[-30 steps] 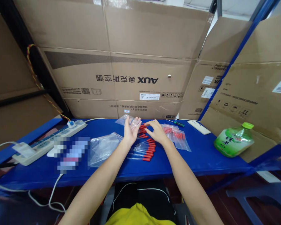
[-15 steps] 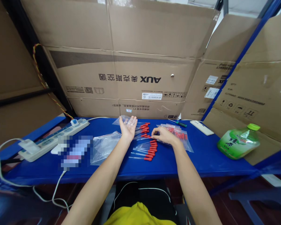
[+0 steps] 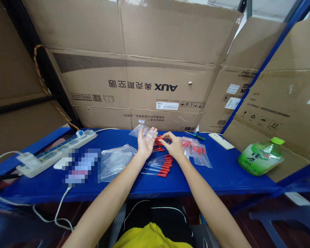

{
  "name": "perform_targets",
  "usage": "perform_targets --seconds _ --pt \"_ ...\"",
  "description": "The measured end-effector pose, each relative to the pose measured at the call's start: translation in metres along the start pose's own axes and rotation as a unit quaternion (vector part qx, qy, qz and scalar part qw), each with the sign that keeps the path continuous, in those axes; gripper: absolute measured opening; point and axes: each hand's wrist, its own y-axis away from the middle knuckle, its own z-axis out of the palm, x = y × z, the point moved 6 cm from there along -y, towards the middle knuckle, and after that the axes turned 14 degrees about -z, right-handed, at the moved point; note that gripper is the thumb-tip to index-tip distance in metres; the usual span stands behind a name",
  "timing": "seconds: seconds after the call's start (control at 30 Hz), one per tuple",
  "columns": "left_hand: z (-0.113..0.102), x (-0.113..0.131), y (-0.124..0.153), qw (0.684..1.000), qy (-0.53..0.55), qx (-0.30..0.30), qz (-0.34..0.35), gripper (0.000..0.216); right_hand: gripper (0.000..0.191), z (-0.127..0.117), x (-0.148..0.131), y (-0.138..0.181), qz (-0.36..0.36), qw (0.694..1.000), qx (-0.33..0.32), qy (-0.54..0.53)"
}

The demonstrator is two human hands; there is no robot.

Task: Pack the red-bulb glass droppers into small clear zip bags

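My left hand (image 3: 146, 143) is turned palm up, with a small clear plastic bag (image 3: 135, 131) held across its fingers and thumb. Close beside it, my right hand (image 3: 172, 144) pinches a red-bulbed dropper (image 3: 158, 137) by its bulb end, the tip pointing at the bag. Its clear tube is mostly hidden by the left hand. Below the hands, several droppers (image 3: 165, 167) lie in a loose row on the blue table, red bulbs to the right. More droppers (image 3: 158, 149) lie partly behind my left hand.
Filled bags of red-bulbed droppers (image 3: 198, 148) lie to the right, with a screwdriver (image 3: 197, 135) behind them. Flat clear bags (image 3: 116, 163) lie left, beside a blurred phone (image 3: 84, 168) and a power strip (image 3: 59, 151). A green bottle (image 3: 260, 156) lies right; cardboard (image 3: 144, 69) walls the back.
My right hand has moved up and left from the dropper row to my left hand, bringing a dropper. My left hand and its bag have shifted slightly right.
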Motion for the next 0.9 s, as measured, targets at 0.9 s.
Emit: perform_targets --seconds 0.9 --pt "0.008 -0.035 0.002 0.995 -0.034 -0.075 -0.054 0.015 0.014 0.022 -0.002 0.010 0.024 0.987 0.066 0.143"
